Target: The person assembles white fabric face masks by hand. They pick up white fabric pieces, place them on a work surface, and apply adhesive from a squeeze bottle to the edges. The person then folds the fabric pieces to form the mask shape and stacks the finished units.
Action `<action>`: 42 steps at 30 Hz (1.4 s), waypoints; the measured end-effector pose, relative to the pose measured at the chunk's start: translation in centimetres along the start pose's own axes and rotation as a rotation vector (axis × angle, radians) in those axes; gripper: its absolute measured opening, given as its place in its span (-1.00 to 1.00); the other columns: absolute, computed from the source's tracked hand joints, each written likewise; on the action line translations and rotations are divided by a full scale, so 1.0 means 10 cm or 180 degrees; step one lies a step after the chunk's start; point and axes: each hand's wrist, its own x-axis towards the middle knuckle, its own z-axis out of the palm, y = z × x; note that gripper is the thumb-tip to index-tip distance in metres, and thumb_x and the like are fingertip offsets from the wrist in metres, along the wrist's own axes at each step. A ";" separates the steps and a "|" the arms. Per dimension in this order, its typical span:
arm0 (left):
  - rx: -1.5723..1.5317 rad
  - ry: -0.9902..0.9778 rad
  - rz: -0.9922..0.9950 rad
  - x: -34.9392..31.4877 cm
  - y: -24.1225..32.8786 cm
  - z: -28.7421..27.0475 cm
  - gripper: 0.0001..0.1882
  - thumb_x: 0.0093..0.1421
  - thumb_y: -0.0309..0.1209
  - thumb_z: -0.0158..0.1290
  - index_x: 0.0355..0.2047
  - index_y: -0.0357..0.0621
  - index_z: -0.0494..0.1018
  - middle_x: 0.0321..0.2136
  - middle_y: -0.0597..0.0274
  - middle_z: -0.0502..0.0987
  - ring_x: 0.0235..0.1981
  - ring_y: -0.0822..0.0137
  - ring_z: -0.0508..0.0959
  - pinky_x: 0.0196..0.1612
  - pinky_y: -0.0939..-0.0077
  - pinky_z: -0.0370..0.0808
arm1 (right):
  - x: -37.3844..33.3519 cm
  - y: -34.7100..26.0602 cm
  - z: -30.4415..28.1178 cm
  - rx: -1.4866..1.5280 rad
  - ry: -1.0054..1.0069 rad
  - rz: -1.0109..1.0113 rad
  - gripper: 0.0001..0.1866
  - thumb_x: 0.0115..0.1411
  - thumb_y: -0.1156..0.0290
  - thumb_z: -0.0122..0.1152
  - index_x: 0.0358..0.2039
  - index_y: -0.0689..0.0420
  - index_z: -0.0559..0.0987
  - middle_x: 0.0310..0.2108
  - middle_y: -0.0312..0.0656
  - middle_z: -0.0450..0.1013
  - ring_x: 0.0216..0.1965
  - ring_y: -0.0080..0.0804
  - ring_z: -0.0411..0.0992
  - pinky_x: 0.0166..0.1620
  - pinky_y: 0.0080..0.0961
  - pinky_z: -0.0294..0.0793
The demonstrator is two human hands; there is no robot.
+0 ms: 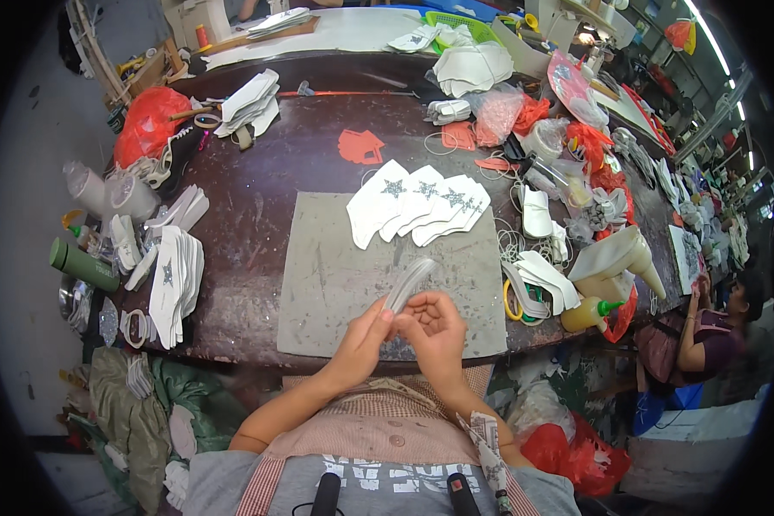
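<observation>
One pale curved piece (414, 280), in left hand (361, 342)

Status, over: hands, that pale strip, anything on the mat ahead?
Left hand gripping pale curved strip, near end. Right hand against it, grip unclear. White star-marked pieces fanned across far edge of grey mat.

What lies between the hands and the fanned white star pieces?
The head view shows a pale curved bundle in the left hand, right hand at its base, then bare gray mat before the white pieces.
</observation>
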 end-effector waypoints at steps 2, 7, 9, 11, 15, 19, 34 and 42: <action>0.0351 0.0102 0.0099 -0.05 -0.05 0.06 -0.61 0.45 -0.27 -0.33 -0.02 -0.32 0.39 -0.47 0.36 0.34 -0.44 0.49 0.28 -0.33 0.57 0.29 | 0.03 -0.11 -0.02 -0.0042 -0.0127 0.0287 -0.80 0.13 0.60 0.32 -0.31 0.31 0.45 -0.46 -0.17 0.50 -0.50 -0.53 0.49 -0.43 -0.64 0.47; 0.0434 0.0354 0.0085 -0.07 -0.02 0.14 -0.60 0.45 -0.29 -0.32 -0.01 -0.34 0.41 -0.50 0.36 0.37 -0.47 0.52 0.30 -0.39 0.55 0.29 | 0.14 -0.13 -0.22 0.0124 -0.0470 0.0913 -0.85 0.17 0.57 0.27 -0.34 0.36 0.47 -0.54 -0.12 0.52 -0.58 -0.51 0.50 -0.53 -0.65 0.48; 0.0305 0.0247 -0.0128 -0.09 -0.05 0.14 -0.59 0.46 -0.25 -0.33 -0.03 -0.31 0.42 -0.50 0.40 0.36 -0.49 0.59 0.28 -0.42 0.64 0.26 | 0.12 -0.11 -0.26 0.0236 -0.0491 0.0978 -0.85 0.18 0.58 0.27 -0.34 0.38 0.48 -0.52 -0.08 0.53 -0.56 -0.47 0.53 -0.50 -0.63 0.55; 0.0009 0.0149 -0.0320 -0.11 -0.02 0.15 -0.57 0.47 -0.21 -0.34 -0.06 -0.30 0.41 -0.50 0.42 0.35 -0.51 0.61 0.26 -0.44 0.68 0.24 | 0.11 -0.10 -0.29 0.0394 -0.0476 0.1042 -0.86 0.18 0.58 0.26 -0.34 0.38 0.48 -0.52 -0.06 0.53 -0.56 -0.45 0.54 -0.50 -0.61 0.57; -0.0124 -0.0005 -0.0321 -0.11 0.01 0.17 -0.58 0.47 -0.18 -0.30 -0.09 -0.30 0.41 -0.51 0.42 0.35 -0.53 0.63 0.25 -0.47 0.71 0.23 | 0.07 -0.08 -0.34 0.0471 -0.0440 0.1023 -0.88 0.19 0.60 0.24 -0.35 0.38 0.48 -0.51 -0.04 0.54 -0.56 -0.43 0.54 -0.50 -0.60 0.57; -0.0092 -0.0105 -0.0214 -0.07 0.08 0.28 -0.59 0.45 -0.19 -0.22 -0.10 -0.34 0.41 -0.51 0.39 0.37 -0.53 0.61 0.28 -0.46 0.72 0.23 | 0.03 -0.13 -0.39 0.0522 -0.0379 0.0999 -0.90 0.21 0.60 0.21 -0.37 0.36 0.48 -0.51 -0.05 0.54 -0.57 -0.45 0.54 -0.52 -0.61 0.56; -0.0544 0.0950 -0.1017 0.19 -0.16 0.34 -0.51 0.45 -0.13 -0.28 0.00 -0.39 0.32 -0.54 0.17 0.52 -0.50 0.42 0.54 -0.30 0.55 0.51 | -0.16 -0.16 -1.27 -0.0086 0.0444 0.0765 -0.81 0.18 0.54 0.23 -0.21 0.33 0.51 -0.45 -0.17 0.55 -0.50 -0.56 0.51 -0.44 -0.67 0.48; -0.0497 0.0452 -0.0648 0.18 -0.09 0.22 -0.48 0.27 -0.38 0.10 0.17 -0.39 0.27 -0.48 0.39 0.44 -0.45 0.56 0.44 -0.31 0.66 0.40 | 0.07 -0.41 -1.36 -0.1160 0.0415 0.0314 -0.71 0.12 0.59 0.27 -0.11 0.33 0.56 -0.28 -0.09 0.57 -0.27 -0.40 0.56 -0.22 -0.47 0.58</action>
